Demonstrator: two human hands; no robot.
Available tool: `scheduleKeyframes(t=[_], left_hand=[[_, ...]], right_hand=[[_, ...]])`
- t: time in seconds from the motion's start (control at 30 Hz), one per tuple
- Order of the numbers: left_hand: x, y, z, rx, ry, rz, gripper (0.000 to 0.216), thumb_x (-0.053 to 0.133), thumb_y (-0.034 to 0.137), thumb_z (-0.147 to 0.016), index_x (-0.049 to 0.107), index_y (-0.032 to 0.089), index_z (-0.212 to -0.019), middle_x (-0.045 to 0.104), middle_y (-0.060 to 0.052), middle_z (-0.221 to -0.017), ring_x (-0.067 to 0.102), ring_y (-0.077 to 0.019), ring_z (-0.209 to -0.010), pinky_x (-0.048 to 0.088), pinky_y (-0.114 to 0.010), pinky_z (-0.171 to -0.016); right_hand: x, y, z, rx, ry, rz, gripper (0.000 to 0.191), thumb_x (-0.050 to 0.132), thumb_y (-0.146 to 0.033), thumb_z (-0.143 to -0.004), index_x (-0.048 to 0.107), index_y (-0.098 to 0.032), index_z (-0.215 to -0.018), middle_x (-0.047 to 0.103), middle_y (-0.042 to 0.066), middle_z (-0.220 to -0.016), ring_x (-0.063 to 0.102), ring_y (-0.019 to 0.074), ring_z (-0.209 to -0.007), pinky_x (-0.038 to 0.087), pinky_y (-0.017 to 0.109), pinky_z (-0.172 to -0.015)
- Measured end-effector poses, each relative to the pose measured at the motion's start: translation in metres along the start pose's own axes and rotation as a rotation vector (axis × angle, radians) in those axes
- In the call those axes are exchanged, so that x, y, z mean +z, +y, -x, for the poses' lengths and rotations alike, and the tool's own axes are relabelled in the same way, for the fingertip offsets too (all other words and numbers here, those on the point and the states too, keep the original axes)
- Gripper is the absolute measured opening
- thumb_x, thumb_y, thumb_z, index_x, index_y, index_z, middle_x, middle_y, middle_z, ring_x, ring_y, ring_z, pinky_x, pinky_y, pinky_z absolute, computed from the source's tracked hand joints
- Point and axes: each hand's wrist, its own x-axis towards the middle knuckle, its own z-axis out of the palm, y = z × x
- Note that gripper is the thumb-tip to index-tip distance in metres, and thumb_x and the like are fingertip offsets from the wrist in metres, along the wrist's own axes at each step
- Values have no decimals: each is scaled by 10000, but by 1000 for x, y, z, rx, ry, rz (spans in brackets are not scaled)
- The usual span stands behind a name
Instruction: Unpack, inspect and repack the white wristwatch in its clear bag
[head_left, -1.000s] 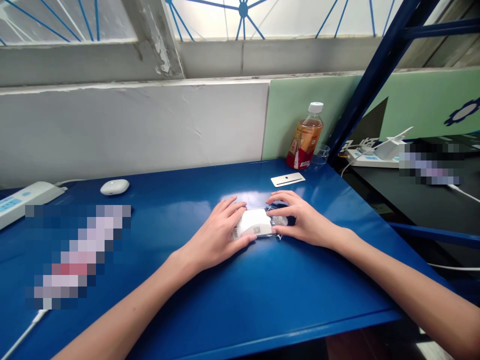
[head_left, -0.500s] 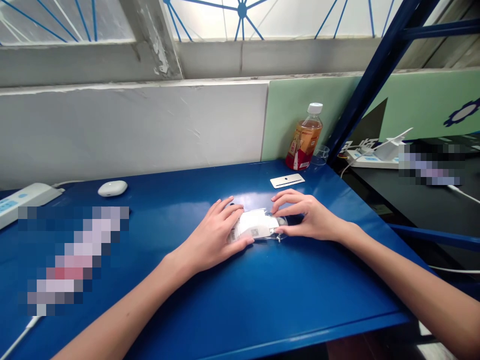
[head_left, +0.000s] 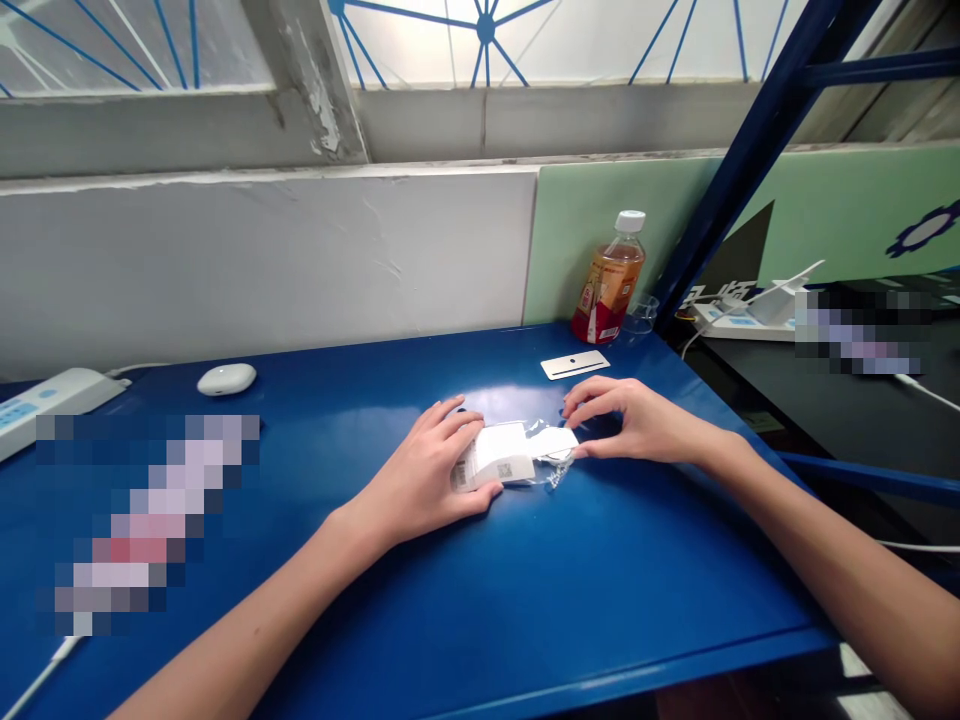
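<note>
Packet (head_left: 501,455) flat on the blue desk (head_left: 570,590), its left end clasped between thumb and fingers of the left hand (head_left: 426,472); the right hand (head_left: 634,420) curls at the white flap (head_left: 553,441) opposite, though whether it pinches cannot be told. Beyond lies the card (head_left: 575,364), then the bottle (head_left: 609,290), upright before the green panel (head_left: 570,230).

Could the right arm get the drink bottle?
Probably yes: the bottle stands upright beyond the right grip, and nothing tall seems in the way; only a flat card lies near.
</note>
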Motion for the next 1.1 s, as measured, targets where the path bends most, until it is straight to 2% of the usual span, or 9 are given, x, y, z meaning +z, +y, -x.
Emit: scheduleKeyframes(t=[0.17,0.3,0.47,0.7,0.77,0.87,0.97,1.1], left_hand=[[1,-1,1,-2,21,36,640,678,559,-828,583,133,-1297,595,-172,-1362,374,-384,-1407,338,-570,-1139],[2,-2,1,-10,28,32,732,680,651,-791,579,138,-1303,602,-176,-1349,393,-398,-1392,303,-593,-1149],[3,-1,1,-17,43,29,636,690,562,-822,584,146,-1291,615,-161,-1335,396,-383,-1395,311,-569,-1149],[-3,5,-1,-58,90,60,471,768,438,-763,647,179,-1138,699,-104,-1190,524,-352,-1287,338,-559,-1120],[-7,4,-1,-59,89,57,453,771,427,-760,653,181,-1122,704,-101,-1181,532,-352,-1277,339,-560,-1115],[-11,1,0,-65,79,55,446,768,436,-759,659,181,-1108,707,-102,-1164,534,-360,-1271,354,-558,-1104],[-13,-3,2,-79,74,61,431,769,437,-752,663,188,-1088,711,-99,-1139,535,-366,-1265,373,-556,-1093],[-12,-7,5,-93,51,81,478,750,453,-761,649,166,-1129,682,-128,-1197,484,-374,-1314,408,-530,-1076]], right_hand=[[9,-7,0,-36,80,62,378,791,-421,-752,732,-272,-1095,607,89,-1299,562,307,-1224,456,476,-1038],[25,-13,-1,-58,97,68,348,762,-408,-792,720,-253,-1100,569,117,-1335,543,308,-1248,468,476,-1030],[38,-15,-3,-63,64,91,332,724,-388,-834,698,-220,-1119,562,145,-1346,541,304,-1253,480,470,-1017],[32,-16,-4,-123,104,99,188,720,-291,-813,711,-207,-981,632,117,-1241,593,279,-1169,500,412,-973],[25,-13,-2,-126,115,70,206,715,-307,-811,720,-214,-995,683,100,-1165,627,280,-1121,506,402,-960],[14,-7,0,-44,86,57,229,678,-330,-838,729,-219,-1031,745,77,-1032,699,262,-913,550,362,-787],[5,0,2,29,183,30,203,644,-333,-863,733,-215,-1003,758,73,-976,701,270,-869,540,366,-733],[-2,4,3,136,443,-141,200,650,-428,-872,737,-252,-910,736,45,-816,677,239,-726,520,361,-685]])
